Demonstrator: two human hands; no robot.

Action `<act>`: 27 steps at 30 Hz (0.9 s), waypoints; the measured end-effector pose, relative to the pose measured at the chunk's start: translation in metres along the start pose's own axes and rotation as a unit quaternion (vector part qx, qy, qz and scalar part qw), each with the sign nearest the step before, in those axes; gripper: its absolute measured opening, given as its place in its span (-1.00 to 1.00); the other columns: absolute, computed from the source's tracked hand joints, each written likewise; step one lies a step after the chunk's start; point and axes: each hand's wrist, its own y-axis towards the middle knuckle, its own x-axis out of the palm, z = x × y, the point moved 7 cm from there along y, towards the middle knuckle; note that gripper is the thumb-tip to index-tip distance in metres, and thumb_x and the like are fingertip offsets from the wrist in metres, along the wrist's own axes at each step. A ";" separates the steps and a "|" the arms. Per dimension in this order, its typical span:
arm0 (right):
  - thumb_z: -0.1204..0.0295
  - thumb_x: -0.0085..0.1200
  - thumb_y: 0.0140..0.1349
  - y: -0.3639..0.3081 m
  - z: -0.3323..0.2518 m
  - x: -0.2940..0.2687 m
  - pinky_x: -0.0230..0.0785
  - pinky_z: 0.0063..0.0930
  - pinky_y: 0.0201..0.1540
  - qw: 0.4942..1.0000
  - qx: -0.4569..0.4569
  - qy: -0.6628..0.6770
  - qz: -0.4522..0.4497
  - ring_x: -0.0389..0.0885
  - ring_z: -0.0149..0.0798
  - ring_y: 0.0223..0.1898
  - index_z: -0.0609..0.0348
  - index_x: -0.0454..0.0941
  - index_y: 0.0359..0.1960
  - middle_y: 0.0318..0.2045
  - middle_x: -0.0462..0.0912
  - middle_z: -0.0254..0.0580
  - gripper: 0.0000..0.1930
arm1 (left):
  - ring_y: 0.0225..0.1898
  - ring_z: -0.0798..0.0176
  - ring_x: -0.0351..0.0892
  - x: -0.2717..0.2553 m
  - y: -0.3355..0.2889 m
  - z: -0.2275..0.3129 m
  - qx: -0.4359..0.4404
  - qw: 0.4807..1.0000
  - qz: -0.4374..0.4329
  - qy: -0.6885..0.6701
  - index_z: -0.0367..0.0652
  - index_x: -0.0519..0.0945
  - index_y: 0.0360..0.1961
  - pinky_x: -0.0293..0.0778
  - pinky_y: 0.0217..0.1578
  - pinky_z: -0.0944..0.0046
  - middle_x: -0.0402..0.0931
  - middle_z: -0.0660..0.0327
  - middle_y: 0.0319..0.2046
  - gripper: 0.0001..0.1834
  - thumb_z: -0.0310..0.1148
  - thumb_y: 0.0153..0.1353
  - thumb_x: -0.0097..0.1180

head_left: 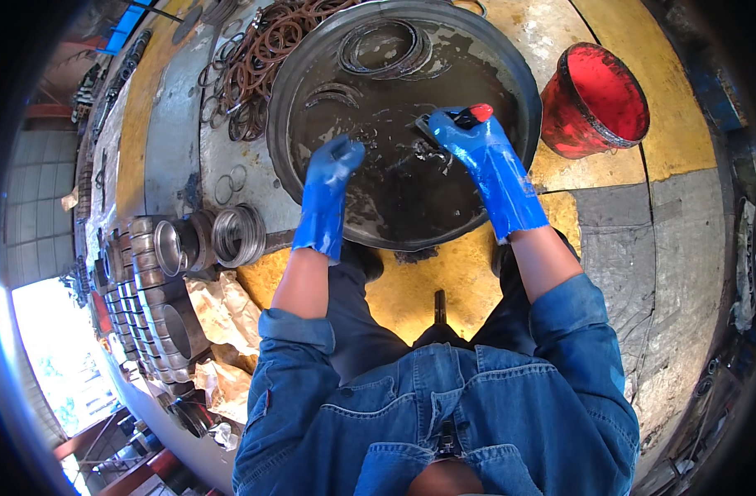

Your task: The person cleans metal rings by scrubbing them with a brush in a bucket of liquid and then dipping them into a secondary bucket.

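Note:
Both my hands wear wet blue rubber gloves and work over a large round metal pan point(280, 157) of dark, dirty liquid. My right hand point(475, 142) is closed around a hand tool with a red-tipped black handle point(480, 112). A flat greyish end of it points toward the pan's middle; I cannot tell whether it is a brush or a scraper. My left hand point(335, 161), over the pan's left part, has its fingers curled together; anything in them is hidden. Several thin metal rings point(380, 73) lie at the pan's far side, with curved ring pieces point(332, 93) nearer the left hand.
A red bucket point(597, 99) stands right of the pan. Brown rings point(270, 50) are heaped at the far left. Stacked rings point(238, 236) and metal cylinders point(159, 302) stand at the left, beside crumpled brown paper point(225, 310). My legs straddle the pan's near side.

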 end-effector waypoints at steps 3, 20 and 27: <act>0.34 0.16 0.26 0.005 0.002 -0.010 0.45 -0.51 -0.31 0.999 0.038 0.010 -0.013 0.51 -0.56 -0.44 0.24 0.68 -0.38 -0.51 0.63 -0.42 -0.80 | 0.28 -0.04 0.48 0.005 -0.002 -0.004 0.017 0.954 0.007 0.299 -0.34 0.37 0.35 0.37 0.31 0.06 0.48 -0.09 0.26 0.00 0.04 -0.01 0.47; 0.25 0.14 0.17 -0.003 0.007 -0.061 0.42 -0.28 -0.32 0.998 0.034 0.007 0.043 0.46 -0.35 -0.50 0.24 0.63 -0.39 -0.57 0.58 -0.09 -0.74 | 0.14 -0.09 0.62 0.045 0.067 -0.017 0.028 0.775 0.015 0.631 -0.04 0.64 0.09 0.55 0.13 -0.07 0.61 0.01 0.12 -0.48 -0.15 0.10 0.39; 0.28 0.22 0.19 -0.003 0.000 -0.051 0.45 -0.41 -0.33 0.999 0.016 -0.013 0.038 0.57 -0.45 -0.48 0.23 0.67 -0.43 -0.57 0.65 -0.22 -0.76 | 0.05 -0.09 0.68 0.061 0.058 0.001 -0.006 0.741 -0.045 0.670 -0.02 0.69 0.00 0.60 -0.02 -0.03 0.67 0.00 0.02 -0.69 -0.27 0.23 0.25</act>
